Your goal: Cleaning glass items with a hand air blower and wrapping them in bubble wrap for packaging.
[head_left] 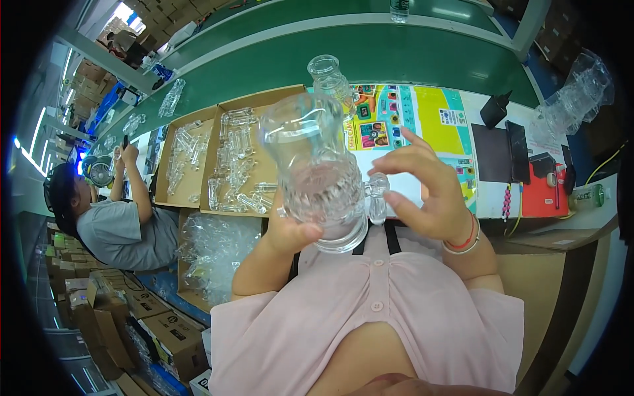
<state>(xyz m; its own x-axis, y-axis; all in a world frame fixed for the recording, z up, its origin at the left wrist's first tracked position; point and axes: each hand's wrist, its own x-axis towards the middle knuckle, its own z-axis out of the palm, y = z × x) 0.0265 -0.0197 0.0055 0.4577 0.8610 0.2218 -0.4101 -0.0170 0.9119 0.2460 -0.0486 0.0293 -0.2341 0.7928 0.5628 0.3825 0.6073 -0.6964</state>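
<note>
My left hand (285, 228) is wrapped round the lower side of a large clear vessel (317, 175) with a waisted upper part and a ribbed lower body. The vessel is held up before my chest, and the fingers behind it are partly hidden. At its right side sits a small clear handle-like piece (378, 191). The thumb and index finger of my right hand (428, 188) pinch around this piece, while the other fingers are raised and spread. Whether the piece is fixed to the vessel I cannot tell. A similar clear vessel (325, 69) stands behind on the table.
Cardboard trays (214, 155) of small clear pieces lie to the left, above a box of clear plastic bags (218, 247). A colourful printed sheet (432, 112), a black phone (517, 152) and stacked clear vessels (578, 92) are rightward. A co-worker (129, 228) sits at far left.
</note>
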